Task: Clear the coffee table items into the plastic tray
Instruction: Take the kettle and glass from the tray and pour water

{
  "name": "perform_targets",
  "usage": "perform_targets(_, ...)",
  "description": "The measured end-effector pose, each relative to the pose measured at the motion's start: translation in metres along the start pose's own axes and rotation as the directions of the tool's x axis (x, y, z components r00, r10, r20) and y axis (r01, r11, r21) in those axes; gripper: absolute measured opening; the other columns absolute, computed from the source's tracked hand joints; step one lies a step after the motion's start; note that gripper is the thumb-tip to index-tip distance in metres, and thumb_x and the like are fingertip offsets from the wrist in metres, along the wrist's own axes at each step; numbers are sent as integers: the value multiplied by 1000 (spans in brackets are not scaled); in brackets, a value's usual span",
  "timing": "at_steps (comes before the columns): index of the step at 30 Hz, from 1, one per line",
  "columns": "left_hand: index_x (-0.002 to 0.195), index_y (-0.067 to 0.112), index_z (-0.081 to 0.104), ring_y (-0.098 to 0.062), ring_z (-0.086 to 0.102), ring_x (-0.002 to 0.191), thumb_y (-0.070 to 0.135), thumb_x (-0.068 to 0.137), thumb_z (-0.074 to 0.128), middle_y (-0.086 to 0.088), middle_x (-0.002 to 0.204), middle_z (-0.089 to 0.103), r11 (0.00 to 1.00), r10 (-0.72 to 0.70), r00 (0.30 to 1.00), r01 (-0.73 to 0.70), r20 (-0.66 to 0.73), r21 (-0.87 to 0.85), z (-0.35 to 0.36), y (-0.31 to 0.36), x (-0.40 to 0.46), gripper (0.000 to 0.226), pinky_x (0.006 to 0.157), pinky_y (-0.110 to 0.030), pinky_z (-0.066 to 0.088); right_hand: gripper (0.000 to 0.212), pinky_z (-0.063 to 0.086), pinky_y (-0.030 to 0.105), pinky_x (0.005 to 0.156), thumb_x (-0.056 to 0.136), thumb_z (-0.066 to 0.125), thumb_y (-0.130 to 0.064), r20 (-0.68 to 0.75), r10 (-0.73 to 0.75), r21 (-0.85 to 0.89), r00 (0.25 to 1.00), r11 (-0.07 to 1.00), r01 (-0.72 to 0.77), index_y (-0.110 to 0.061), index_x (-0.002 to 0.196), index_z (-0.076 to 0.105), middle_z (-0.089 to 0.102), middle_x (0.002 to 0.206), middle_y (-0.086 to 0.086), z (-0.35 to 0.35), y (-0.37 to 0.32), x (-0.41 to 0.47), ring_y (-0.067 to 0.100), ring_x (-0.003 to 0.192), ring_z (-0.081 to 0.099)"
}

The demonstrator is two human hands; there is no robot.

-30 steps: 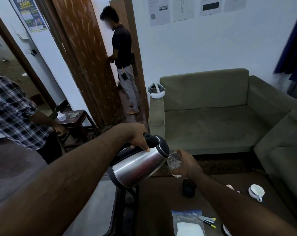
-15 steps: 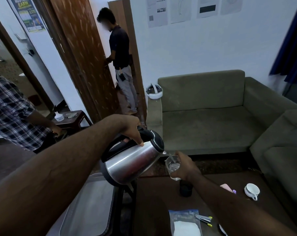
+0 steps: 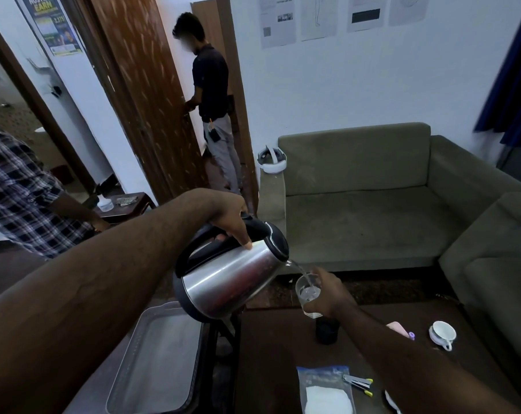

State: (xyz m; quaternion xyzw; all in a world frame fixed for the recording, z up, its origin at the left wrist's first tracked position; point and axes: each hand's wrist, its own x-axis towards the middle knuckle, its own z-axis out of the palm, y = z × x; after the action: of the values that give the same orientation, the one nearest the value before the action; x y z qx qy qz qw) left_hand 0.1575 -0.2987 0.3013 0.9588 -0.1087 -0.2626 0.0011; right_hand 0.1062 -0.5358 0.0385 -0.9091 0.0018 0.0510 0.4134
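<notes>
1. The left hand [image 3: 228, 218] is clenched around the black handle of a steel kettle [image 3: 229, 276], which is tilted with its spout down toward 3 o'clock.
2. A thin stream of water runs from the spout into a clear glass [image 3: 308, 294] just beside it.
3. The right hand [image 3: 331, 294] grasps that glass from its 3 o'clock side and holds it upright above the far edge of the dark coffee table [image 3: 271, 354].
4. The grey plastic tray [image 3: 151, 360] lies at 9 o'clock of the table, below the kettle, with nothing visible in it.
5. On the table, a dark cylindrical object [image 3: 326, 331] stands right below the glass.
6. A white teacup [image 3: 441, 334] rests at 3 o'clock of that object, with a pink item [image 3: 398, 329] between them, partly hidden by the right forearm.
7. At the table's near edge, toward 6 o'clock, a clear zip bag [image 3: 325, 389] holding something white lies flat, and a small stapler [image 3: 358, 382] rests just beside it at 3 o'clock.
</notes>
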Motion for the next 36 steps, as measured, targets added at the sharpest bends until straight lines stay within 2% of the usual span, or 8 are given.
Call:
perform_targets(3, 100, 9, 70, -20, 68, 61, 48, 63, 84, -13, 88, 77, 1000, 5, 1000, -5, 6, -2, 0, -2, 1, 56, 59, -25, 57, 73, 44, 16, 70, 49, 86, -28, 8, -6, 2, 1000, 1000, 6, -20, 116, 57, 62, 108, -9, 0, 2, 1, 9, 99, 61)
perform_targets(6, 100, 8, 70, -20, 69, 63, 48, 64, 83, -15, 91, 77, 1000, 7, 1000, -7, 16, -2, -1, -2, 0, 56, 61, -26, 57, 74, 46, 22, 74, 49, 86, -28, 14, 2, 2, 1000, 1000, -2, -20, 117, 57, 64, 115, -5, 1, 2, 2, 10, 98, 60)
perform_targets(11, 99, 8, 68, -23, 67, 63, 43, 68, 83, -14, 79, 74, 1000, 8, 999, -7, 42, -13, -4, -1, -4, 50, 59, -28, 59, 77, 45, 18, 69, 49, 86, -27, 12, 9, 10, 1000, 1000, -9, -20, 120, 56, 64, 117, -4, 2, 1, 4, 9, 96, 59)
perform_targets(18, 98, 3, 66, -25, 65, 59, 41, 70, 83, -10, 68, 68, 1000, 8, 998, -7, 59, -17, -9, 0, -9, 50, 63, -35, 59, 88, 48, 26, 79, 48, 87, -29, 16, 14, -22, 1000, 1000, -13, -21, 128, 51, 59, 126, 0, 6, 3, 5, 15, 107, 59)
perform_targets(22, 94, 8, 66, -18, 63, 51, 42, 72, 81, -5, 63, 68, 1000, 20, 999, -21, 47, 8, -9, -1, -8, 44, 54, -24, 51, 91, 45, 25, 78, 47, 86, -31, 29, 16, -47, 999, 999, -15, -24, 129, 49, 57, 128, 0, 9, 3, 7, 15, 109, 57)
perform_targets(26, 95, 7, 67, -20, 64, 53, 43, 70, 82, -6, 63, 68, 1000, 23, 999, -22, 46, -18, -2, -6, -3, 47, 56, -24, 52, 90, 47, 24, 78, 46, 87, -30, 20, 19, -30, 1000, 999, -18, -22, 128, 51, 59, 125, -1, 12, 3, 10, 14, 107, 58)
perform_targets(31, 95, 13, 67, -18, 69, 60, 52, 67, 80, -6, 72, 76, 999, 40, 999, -39, 11, -20, 21, -13, 8, 49, 62, -26, 51, 80, 40, 12, 62, 43, 85, -34, -13, 12, 5, 1000, 1000, -12, -24, 116, 55, 60, 106, -10, 12, -4, 12, 10, 95, 60)
perform_targets(36, 96, 15, 65, -14, 68, 61, 53, 71, 76, -4, 74, 76, 995, 61, 998, -63, -32, -71, 48, -20, 16, 48, 61, -24, 48, 79, 44, 15, 66, 40, 83, -38, -23, -1, 20, 1000, 1000, 2, -29, 113, 54, 61, 106, -13, 12, -12, 19, 9, 96, 61)
